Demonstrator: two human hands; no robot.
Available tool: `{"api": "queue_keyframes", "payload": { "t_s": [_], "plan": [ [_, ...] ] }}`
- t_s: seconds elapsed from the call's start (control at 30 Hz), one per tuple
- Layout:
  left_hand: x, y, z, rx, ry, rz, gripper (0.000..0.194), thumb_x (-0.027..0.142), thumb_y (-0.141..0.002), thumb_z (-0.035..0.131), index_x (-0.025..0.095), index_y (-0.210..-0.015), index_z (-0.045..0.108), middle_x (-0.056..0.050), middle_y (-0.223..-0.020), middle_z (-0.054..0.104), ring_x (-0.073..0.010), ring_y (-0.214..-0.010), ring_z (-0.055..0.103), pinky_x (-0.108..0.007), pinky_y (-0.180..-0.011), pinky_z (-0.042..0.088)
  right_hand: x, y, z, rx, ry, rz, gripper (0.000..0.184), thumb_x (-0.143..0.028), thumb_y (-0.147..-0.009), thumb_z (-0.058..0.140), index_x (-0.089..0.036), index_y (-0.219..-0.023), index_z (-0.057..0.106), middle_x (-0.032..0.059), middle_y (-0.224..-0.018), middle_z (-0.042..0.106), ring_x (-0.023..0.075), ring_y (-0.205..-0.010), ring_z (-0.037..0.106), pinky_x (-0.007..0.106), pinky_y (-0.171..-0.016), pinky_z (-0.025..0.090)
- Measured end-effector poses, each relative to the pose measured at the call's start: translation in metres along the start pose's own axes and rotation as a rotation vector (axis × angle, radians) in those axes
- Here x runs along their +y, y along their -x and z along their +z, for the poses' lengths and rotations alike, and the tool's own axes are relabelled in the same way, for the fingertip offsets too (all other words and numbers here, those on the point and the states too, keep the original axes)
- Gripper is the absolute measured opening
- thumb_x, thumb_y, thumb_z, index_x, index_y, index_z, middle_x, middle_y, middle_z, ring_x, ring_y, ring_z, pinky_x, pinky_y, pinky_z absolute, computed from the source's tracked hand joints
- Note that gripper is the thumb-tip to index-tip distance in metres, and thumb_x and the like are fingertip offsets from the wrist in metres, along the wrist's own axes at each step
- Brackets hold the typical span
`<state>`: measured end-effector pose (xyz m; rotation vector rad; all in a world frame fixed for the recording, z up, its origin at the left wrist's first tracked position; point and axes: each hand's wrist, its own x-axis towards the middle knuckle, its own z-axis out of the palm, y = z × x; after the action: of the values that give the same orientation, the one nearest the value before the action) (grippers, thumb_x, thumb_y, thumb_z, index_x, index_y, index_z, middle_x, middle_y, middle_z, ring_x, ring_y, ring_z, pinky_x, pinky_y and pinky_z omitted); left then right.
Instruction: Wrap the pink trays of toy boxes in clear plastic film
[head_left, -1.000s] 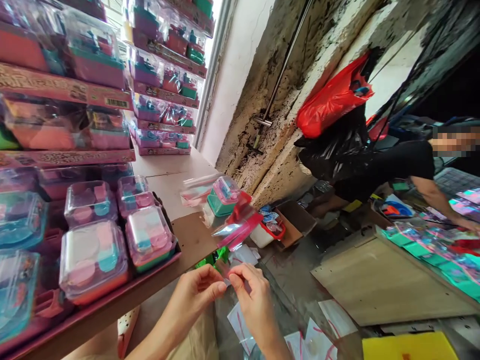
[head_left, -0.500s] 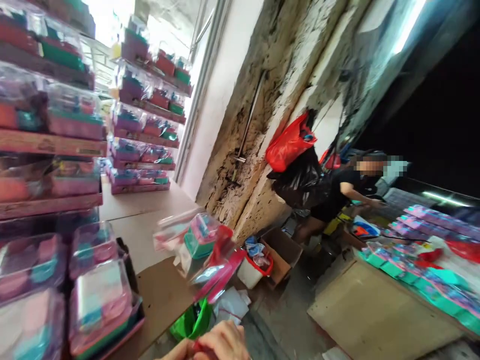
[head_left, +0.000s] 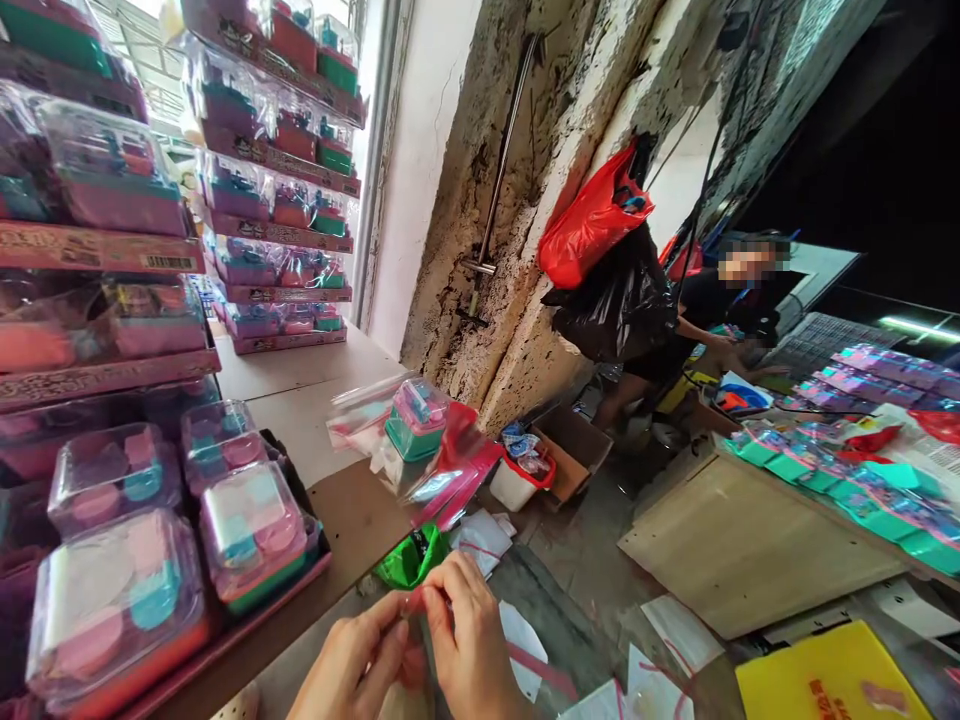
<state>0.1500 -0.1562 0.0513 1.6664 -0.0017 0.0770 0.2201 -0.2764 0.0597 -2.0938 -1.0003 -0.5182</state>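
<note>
My left hand (head_left: 354, 652) and my right hand (head_left: 471, 630) meet at the bottom middle, fingertips pinched together. Between them is a thin reddish piece (head_left: 412, 601), mostly covered by the fingers; its kind is unclear. Just beyond the hands lies a green plastic bag (head_left: 409, 560). On the table edge past it, a small pink and green box (head_left: 417, 420) with a clear top sits among clear plastic bags (head_left: 450, 462). To the left, clear-lidded boxes with pink and blue pieces (head_left: 120, 605) fill a tray.
Stacked display trays (head_left: 277, 235) rise at the left. A red bag (head_left: 592, 220) and a black bag (head_left: 615, 310) hang by the rough wall. A white bucket (head_left: 517, 485) and cardboard box (head_left: 574, 450) stand on the floor. A person (head_left: 694, 330) works behind the right table (head_left: 720, 530).
My view has tilted down and sharpened, so both hands show higher and more fully. Their fingertips are still together. More floor and a yellow sheet appear at the lower right.
</note>
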Motion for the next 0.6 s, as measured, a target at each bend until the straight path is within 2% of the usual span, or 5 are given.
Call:
{"api": "queue_keyframes", "payload": {
  "t_s": [0.17, 0.3, 0.37, 0.47, 0.6],
  "plan": [
    [-0.002, 0.007, -0.006, 0.041, 0.008, -0.023, 0.050, 0.058, -0.085, 0.040, 0.017, -0.100, 0.065, -0.006, -0.061, 0.069, -0.0191, -0.057, 0.064, -0.024, -0.059, 0.050, -0.009, -0.003, 0.006, 0.016, -0.010, -0.009, 0.019, -0.008, -0.086, 0.037, -0.020, -0.073, 0.044, -0.0006, -0.071, 0.051, 0.0127, -0.067, 0.049, 0.023, -0.058, 0.039],
    [-0.006, 0.015, -0.010, 0.094, -0.004, -0.045, 0.049, 0.057, -0.085, 0.041, 0.016, -0.097, 0.066, -0.006, -0.061, 0.068, -0.0186, -0.057, 0.063, -0.024, -0.059, 0.050, -0.021, -0.001, 0.020, 0.096, 0.046, -0.016, 0.019, -0.008, -0.086, 0.035, -0.021, -0.074, 0.041, -0.0002, -0.070, 0.049, 0.0136, -0.065, 0.048, 0.025, -0.058, 0.039],
    [-0.008, 0.020, -0.012, 0.126, 0.026, -0.069, 0.050, 0.057, -0.083, 0.043, 0.015, -0.096, 0.067, -0.005, -0.060, 0.068, -0.0183, -0.057, 0.063, -0.024, -0.059, 0.049, -0.019, -0.001, 0.027, 0.140, 0.074, -0.009, 0.020, -0.010, -0.087, 0.033, -0.021, -0.074, 0.042, 0.0004, -0.071, 0.049, 0.0146, -0.066, 0.048, 0.026, -0.059, 0.039],
    [-0.008, 0.031, -0.022, 0.216, 0.101, -0.126, 0.053, 0.060, -0.079, 0.049, 0.014, -0.097, 0.067, -0.004, -0.059, 0.068, -0.0180, -0.056, 0.062, -0.024, -0.057, 0.049, 0.013, -0.002, 0.026, 0.218, 0.085, 0.119, 0.022, -0.019, -0.090, 0.032, -0.022, -0.074, 0.046, 0.0023, -0.072, 0.051, 0.0162, -0.068, 0.049, 0.029, -0.062, 0.041],
    [0.004, 0.049, -0.041, 0.336, 0.174, -0.191, 0.058, 0.065, -0.072, 0.054, 0.014, -0.097, 0.067, -0.004, -0.063, 0.069, -0.0204, -0.064, 0.064, -0.027, -0.064, 0.051, 0.093, 0.004, -0.012, 0.335, 0.114, 0.418, 0.036, -0.050, -0.086, 0.036, -0.022, -0.067, 0.047, 0.0041, -0.065, 0.052, 0.0187, -0.062, 0.050, 0.033, -0.060, 0.042]
  ]
}}
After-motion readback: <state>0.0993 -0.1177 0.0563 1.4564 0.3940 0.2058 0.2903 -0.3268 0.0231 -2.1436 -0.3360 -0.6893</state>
